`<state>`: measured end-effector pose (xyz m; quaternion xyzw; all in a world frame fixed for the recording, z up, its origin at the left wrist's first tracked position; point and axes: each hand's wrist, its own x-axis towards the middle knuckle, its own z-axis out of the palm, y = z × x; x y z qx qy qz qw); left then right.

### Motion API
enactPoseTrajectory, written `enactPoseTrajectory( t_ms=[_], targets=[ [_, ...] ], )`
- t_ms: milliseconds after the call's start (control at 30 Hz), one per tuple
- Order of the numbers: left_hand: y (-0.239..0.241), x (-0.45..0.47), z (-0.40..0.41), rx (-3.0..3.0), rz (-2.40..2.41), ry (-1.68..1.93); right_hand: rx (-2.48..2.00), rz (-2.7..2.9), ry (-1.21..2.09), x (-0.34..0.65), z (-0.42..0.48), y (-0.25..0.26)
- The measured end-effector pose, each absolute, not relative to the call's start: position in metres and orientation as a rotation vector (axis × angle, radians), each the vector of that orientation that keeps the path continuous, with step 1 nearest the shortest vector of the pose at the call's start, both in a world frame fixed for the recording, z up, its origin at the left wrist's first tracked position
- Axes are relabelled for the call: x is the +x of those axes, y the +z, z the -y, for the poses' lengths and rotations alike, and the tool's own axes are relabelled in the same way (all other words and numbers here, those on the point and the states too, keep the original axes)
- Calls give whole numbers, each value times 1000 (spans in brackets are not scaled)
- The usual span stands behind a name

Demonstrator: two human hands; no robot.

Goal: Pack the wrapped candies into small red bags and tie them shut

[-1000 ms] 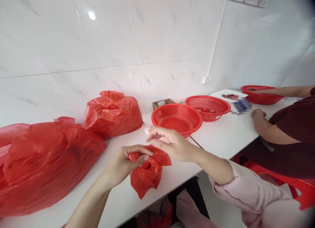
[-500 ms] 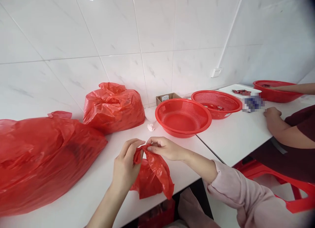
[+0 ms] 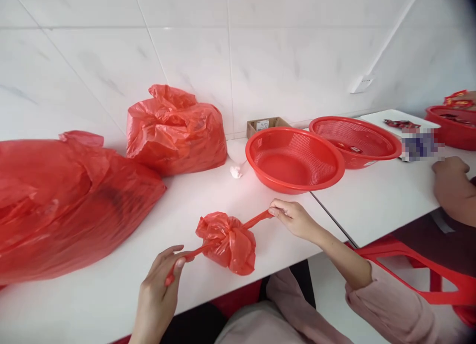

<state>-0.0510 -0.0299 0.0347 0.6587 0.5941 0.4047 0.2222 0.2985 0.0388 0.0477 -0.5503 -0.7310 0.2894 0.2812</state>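
A small red plastic bag [image 3: 232, 242] lies bunched up on the white table, its neck gathered at the middle. My left hand [image 3: 163, 279] pinches one twisted end of it, stretched out to the left. On the other side, my right hand [image 3: 292, 217] grips the opposite end between thumb and fingers, pulled up to the right. Both ends look taut. What the bag contains, if anything, is hidden.
Large filled red bags [image 3: 178, 131] stand on the left by the tiled wall. A red perforated basin [image 3: 293, 160], a second basin [image 3: 357, 141] holding small packets, and a cardboard box [image 3: 267, 126] are behind. A co-worker's arm [image 3: 453, 185] rests at right.
My hands have moved apart, left hand down and left, right hand to the right. The bag's ends are now stretched between them, and its body has drawn into a bunch. The view has shifted.
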Motion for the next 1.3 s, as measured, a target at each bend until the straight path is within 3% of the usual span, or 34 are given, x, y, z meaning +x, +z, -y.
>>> enactPoseTrajectory(
  t_ms=[200, 367, 600, 733, 867, 967, 1133, 1300],
  targets=[
    [30, -73, 39, 2011, -1512, 931, -1493, 1957, 802, 302, -44, 30],
    [57, -70, 42, 1849, -1464, 740, -1443, 1761, 953, 289, -54, 23],
    [84, -13, 15, 1430, -1090, 1105, -972, 1731, 1229, 229, -48, 88],
    [77, 14, -2, 1398, -1148, 955, -820, 1794, 1305, 199, -45, 116],
    [74, 24, -5, 1373, -1073, 763, -829, 1826, 1170, 182, -51, 111],
    [72, 21, -5, 1263, -1029, 836, -942, 1885, 968, 179, -51, 94],
    [64, 12, -8, 1207, -1136, 1071, -1039, 1940, 1028, 181, -44, 71],
    [67, 19, -9, 1234, -1125, 1049, -1049, 1599, 947, 188, -29, 88]
  ],
)
